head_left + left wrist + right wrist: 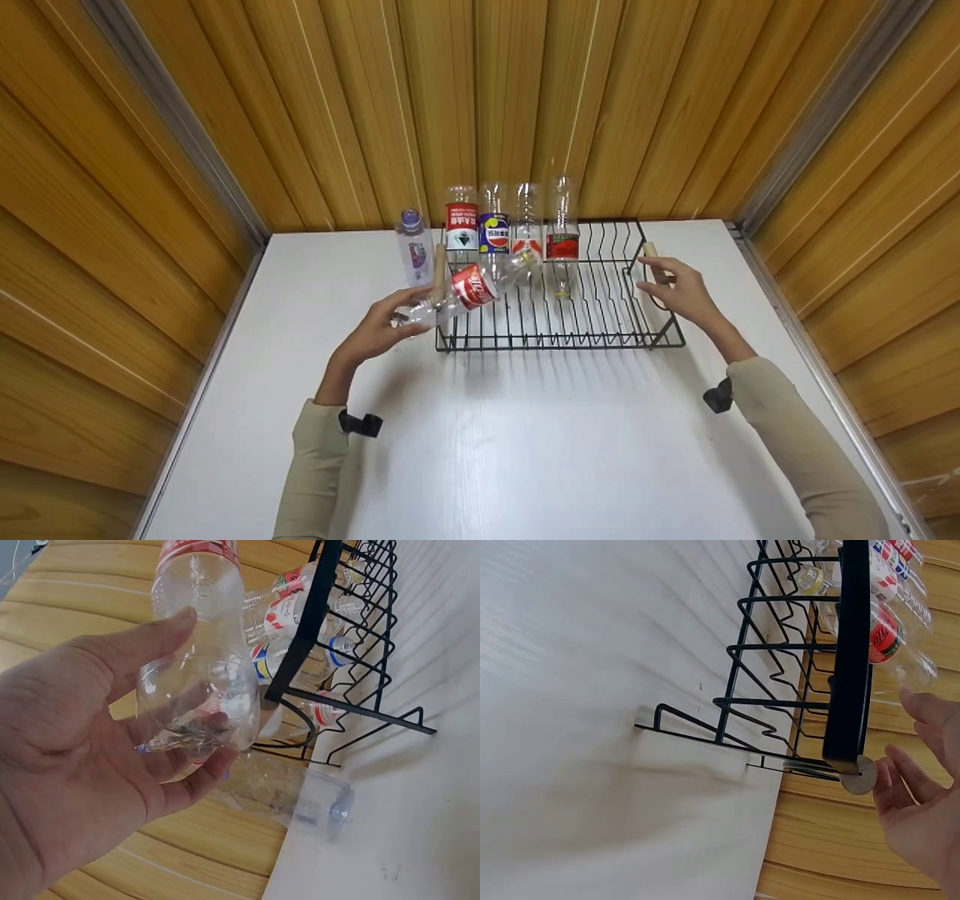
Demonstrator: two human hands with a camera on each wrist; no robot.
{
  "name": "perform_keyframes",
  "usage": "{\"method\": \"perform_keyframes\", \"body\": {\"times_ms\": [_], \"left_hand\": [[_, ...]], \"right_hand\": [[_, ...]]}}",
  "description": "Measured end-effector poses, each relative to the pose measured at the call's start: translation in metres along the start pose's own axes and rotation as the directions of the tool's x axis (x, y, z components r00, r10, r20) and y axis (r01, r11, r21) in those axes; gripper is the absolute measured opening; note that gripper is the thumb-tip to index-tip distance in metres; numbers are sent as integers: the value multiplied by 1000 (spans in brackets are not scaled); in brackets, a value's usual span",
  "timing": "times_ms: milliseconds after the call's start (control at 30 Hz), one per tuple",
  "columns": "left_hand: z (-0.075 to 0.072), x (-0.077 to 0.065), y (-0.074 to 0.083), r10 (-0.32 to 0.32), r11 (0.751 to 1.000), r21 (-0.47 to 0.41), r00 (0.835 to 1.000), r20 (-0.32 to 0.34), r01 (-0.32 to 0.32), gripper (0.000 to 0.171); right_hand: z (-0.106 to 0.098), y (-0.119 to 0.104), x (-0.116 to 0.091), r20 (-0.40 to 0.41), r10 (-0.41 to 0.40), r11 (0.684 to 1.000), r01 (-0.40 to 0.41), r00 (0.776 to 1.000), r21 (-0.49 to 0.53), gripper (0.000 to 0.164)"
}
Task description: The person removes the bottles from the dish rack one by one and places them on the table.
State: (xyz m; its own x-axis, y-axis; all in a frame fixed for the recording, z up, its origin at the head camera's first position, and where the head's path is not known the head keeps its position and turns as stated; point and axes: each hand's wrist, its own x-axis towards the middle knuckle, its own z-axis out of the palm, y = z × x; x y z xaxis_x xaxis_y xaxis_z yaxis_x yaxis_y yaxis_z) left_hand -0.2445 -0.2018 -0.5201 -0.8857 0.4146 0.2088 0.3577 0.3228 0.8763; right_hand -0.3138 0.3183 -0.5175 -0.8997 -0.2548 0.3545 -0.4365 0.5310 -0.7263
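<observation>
My left hand [379, 330] grips a clear plastic bottle [474, 286] with a red label, fingers and thumb round its bottom end. The bottle lies tilted over the left end of a black wire dish rack [555, 346], its neck pointing up and right. In the left wrist view, thumb and fingers press the bottle's clear wall [195, 652]. At the rack's right end, my right hand [682, 289] has thumb and forefinger spread apart, beside a wooden handle [649, 249]. The right wrist view shows its lower fingers right at the handle's round end [859, 775].
Several empty bottles stand neck down in the rack, among them one with a red and white label [461, 217] and one with a blue label [495, 234]. A clear bottle with a purple cap [411, 219] stands left of the rack. Wood-panelled walls [480, 97] enclose the white table [525, 450].
</observation>
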Motion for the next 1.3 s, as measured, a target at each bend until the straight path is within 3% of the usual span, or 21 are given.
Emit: {"method": "perform_keyframes", "body": {"times_ms": [133,333,567,700,833,967,1133,1300], "left_hand": [[-5,-6,1,-30,999,-33,998,-47,29,61],[-17,-16,14,-76,987,-147,990,-118,58,60],[-25,-21,-16,-146,951,-305,950,-275,57,61],[-26,-21,-30,-183,931,-359,931,-315,62,65],[-27,-23,-20,-225,912,-400,920,-319,84,70],[-29,-24,-15,-271,898,-422,914,-301,127,73],[-27,-18,-40,-329,872,-460,896,-297,168,77],[-23,-15,-48,-340,869,-469,881,-330,159,76]], "right_hand": [[-2,4,0,-24,-5,1000,5,1000,-22,42],[-7,15,-4,-52,85,996,-84,995,29,42],[-19,22,-12,25,233,969,-234,972,72,44],[-27,26,-15,101,251,954,-264,963,145,46],[-32,30,-16,175,250,922,-289,952,257,48],[-32,34,-16,239,264,910,-323,935,261,50],[-33,35,-17,284,277,904,-349,918,248,52],[-34,36,-16,309,290,897,-370,906,244,52]]}}
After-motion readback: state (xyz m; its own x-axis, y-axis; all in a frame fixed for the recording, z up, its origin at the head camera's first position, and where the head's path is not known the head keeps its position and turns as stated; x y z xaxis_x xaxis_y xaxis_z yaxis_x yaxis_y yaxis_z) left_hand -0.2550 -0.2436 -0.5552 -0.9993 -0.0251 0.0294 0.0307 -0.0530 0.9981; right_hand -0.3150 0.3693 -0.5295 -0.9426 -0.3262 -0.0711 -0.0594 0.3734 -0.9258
